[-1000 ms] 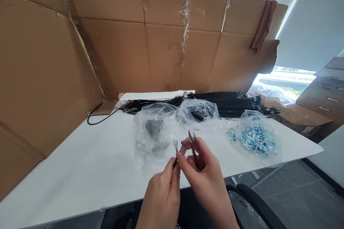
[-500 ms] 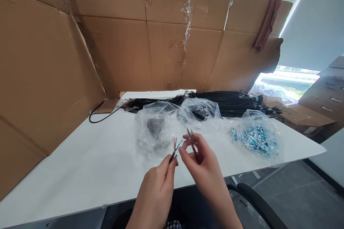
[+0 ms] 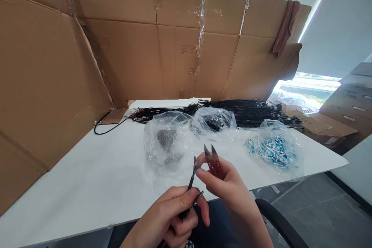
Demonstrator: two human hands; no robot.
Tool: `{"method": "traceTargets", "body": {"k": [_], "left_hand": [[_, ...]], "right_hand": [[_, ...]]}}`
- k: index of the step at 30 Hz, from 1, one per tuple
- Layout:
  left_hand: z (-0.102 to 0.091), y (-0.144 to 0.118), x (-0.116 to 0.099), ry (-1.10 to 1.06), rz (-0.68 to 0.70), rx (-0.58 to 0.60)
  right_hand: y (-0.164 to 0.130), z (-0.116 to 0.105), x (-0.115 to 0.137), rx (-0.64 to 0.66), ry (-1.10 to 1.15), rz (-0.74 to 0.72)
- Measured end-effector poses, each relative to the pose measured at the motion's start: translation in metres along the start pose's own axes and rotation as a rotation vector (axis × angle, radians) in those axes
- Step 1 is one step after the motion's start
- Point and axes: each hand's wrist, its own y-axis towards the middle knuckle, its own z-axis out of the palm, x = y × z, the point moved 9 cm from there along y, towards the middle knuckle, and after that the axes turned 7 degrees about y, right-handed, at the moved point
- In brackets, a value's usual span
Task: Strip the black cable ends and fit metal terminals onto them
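Observation:
My left hand is closed around a black cable, whose stripped end points up. Thin inner wires stick out of that end, close together. A second black cable end shows between the fingers of the same hand. In my right hand rests a pair of thread snips, blades pointing up and spread apart. The thumb and index finger of that hand are at the wire tips and appear to touch them. The handles of the snips are mostly hidden by the palm.
Clear plastic bags stand on the white table: one with small dark parts, one with blue and silver pieces. Behind them lie bundles of black cables against a cardboard wall. A chair armrest is at lower right.
My left hand has dropped a little and turned, and a second cable end now shows. The fanned coloured wires are now gathered together. My right hand has shifted slightly right and lower, snips' blades facing me.

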Motion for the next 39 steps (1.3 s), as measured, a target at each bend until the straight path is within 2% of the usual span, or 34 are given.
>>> {"method": "traceTargets", "body": {"k": [3,5,8,12,15,19,21,23,26,28,33,36,39], "left_hand": [[-0.002,0.002,0.006,0.03,-0.023,0.018],[-0.006,0.003,0.009,0.079,-0.042,-0.042],[-0.016,0.002,0.01,0.229,-0.072,-0.233],[-0.027,-0.011,-0.017,0.633,0.046,-0.61],[-0.024,-0.016,-0.025,0.867,0.068,-0.706],[-0.03,-0.014,-0.016,1.103,-0.06,-0.744],[-0.032,-0.012,-0.012,1.156,-0.11,-0.724],[-0.031,-0.01,-0.012,1.092,-0.092,-0.693],[-0.026,-0.012,-0.019,0.88,0.004,-0.652],[-0.02,-0.012,-0.018,0.716,-0.001,-0.557],[0.002,-0.01,0.003,0.307,-0.185,-0.205],[0.008,-0.009,0.008,0.197,-0.204,-0.107],[0.009,-0.008,0.011,0.195,-0.214,-0.058]], "right_hand": [[-0.002,-0.003,0.002,-0.005,-0.032,-0.004],[-0.003,-0.003,0.004,-0.012,-0.07,-0.017],[-0.003,-0.001,0.005,-0.068,-0.113,-0.018],[-0.004,0.0,0.008,-0.195,-0.165,-0.048],[-0.006,-0.001,0.011,-0.27,-0.251,-0.104],[-0.006,0.0,0.012,-0.3,-0.369,-0.162],[-0.006,0.0,0.013,-0.297,-0.411,-0.176],[-0.004,-0.001,0.01,-0.252,-0.361,-0.139],[0.0,0.003,-0.002,-0.064,-0.124,-0.014],[0.002,0.004,-0.005,0.056,0.011,0.032],[0.005,0.004,-0.001,0.222,0.166,0.037],[0.004,0.009,-0.003,0.32,0.221,0.062],[0.005,0.014,-0.008,0.398,0.317,0.102]]}}
